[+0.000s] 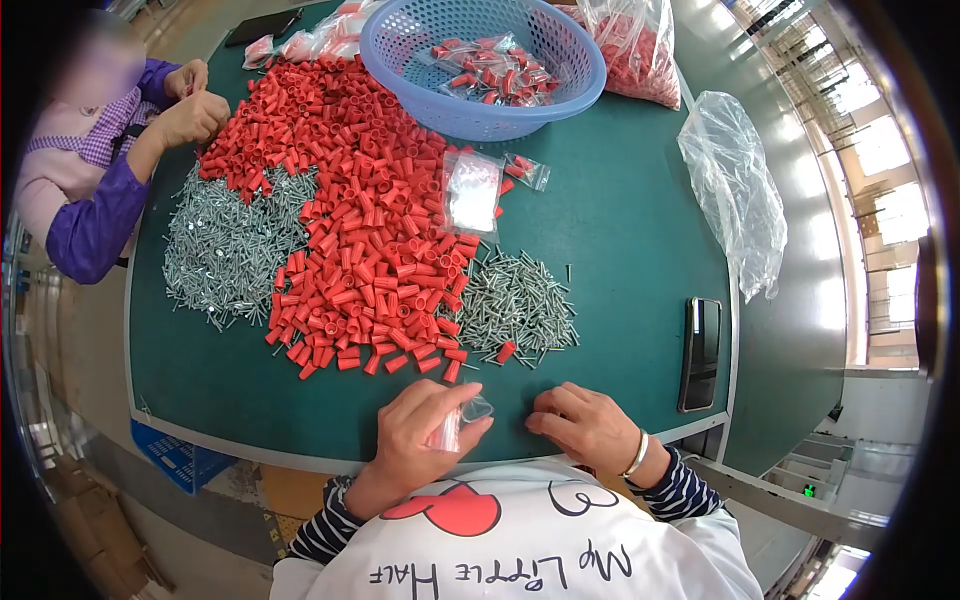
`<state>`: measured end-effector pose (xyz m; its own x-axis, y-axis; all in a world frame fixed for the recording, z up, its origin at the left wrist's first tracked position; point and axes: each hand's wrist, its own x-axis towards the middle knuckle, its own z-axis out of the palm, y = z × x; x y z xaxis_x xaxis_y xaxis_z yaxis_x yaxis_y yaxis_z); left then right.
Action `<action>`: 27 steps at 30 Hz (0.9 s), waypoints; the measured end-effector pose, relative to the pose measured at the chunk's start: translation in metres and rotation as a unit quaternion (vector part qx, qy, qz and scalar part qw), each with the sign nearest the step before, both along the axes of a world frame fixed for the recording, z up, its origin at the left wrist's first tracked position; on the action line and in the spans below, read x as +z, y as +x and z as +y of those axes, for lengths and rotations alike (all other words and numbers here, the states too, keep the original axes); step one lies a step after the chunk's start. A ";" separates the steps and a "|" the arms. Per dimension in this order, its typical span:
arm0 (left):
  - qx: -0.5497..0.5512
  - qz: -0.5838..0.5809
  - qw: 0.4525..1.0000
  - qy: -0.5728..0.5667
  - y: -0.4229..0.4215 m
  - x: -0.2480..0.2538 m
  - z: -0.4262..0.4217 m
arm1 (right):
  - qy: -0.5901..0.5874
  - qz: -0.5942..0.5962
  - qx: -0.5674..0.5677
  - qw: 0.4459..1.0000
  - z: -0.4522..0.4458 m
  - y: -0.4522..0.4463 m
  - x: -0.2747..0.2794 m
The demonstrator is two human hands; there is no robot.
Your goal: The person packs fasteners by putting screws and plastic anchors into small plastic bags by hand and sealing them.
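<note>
Holding, left hand [408, 428]: small clear plastic bag [449, 429]
Right hand [583, 424]: curled; cannot tell contents
Bag step: apparently readying; next likely needs parted mouth

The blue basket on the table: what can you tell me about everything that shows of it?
The blue basket is round, looks like plastic, and has a smooth, wide rim over walls pierced with many small holes. It stands open side up at the far part of the green table, its far edge cut off by the picture. Small clear bags with red pieces lie inside. Loose red caps crowd its left side; whether they touch it is hard to tell. Neither hand touches it.
</note>
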<state>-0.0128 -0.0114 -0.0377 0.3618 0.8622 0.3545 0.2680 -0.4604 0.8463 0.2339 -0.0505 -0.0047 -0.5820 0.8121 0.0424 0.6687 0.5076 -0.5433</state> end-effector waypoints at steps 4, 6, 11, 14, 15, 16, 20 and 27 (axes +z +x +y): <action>0.001 0.007 1.000 -0.011 -0.002 -0.001 -0.002 | 0.027 -0.034 -0.014 0.999 -0.001 -0.004 -0.006; 0.004 0.012 1.000 -0.016 -0.002 0.000 -0.002 | 0.027 -0.032 -0.036 0.998 0.003 -0.010 -0.007; 0.009 0.012 1.000 -0.009 -0.001 -0.002 -0.001 | 0.027 -0.050 -0.013 0.998 0.011 -0.013 -0.001; 0.015 0.012 1.000 -0.020 -0.002 -0.001 -0.001 | 0.011 -0.041 -0.007 0.999 0.007 -0.008 0.003; 0.015 0.014 1.000 -0.023 -0.002 -0.001 -0.001 | 0.004 -0.036 -0.005 0.999 0.006 -0.005 0.006; 0.015 0.015 0.999 -0.025 -0.002 0.000 -0.001 | -0.003 -0.032 -0.003 0.999 0.005 -0.003 0.007; 0.012 0.018 1.000 -0.020 0.000 -0.003 0.000 | 0.008 0.032 -0.025 0.999 0.002 -0.001 0.009; 0.009 0.031 0.999 0.003 0.002 -0.002 0.002 | 0.094 0.157 -0.019 0.983 0.026 -0.044 0.024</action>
<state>-0.0112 -0.0096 -0.0401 0.3671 0.8668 0.3375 0.3277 -0.4601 0.8252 0.1900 -0.0242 0.0197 -0.4863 0.7934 0.3660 0.5031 0.5967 -0.6251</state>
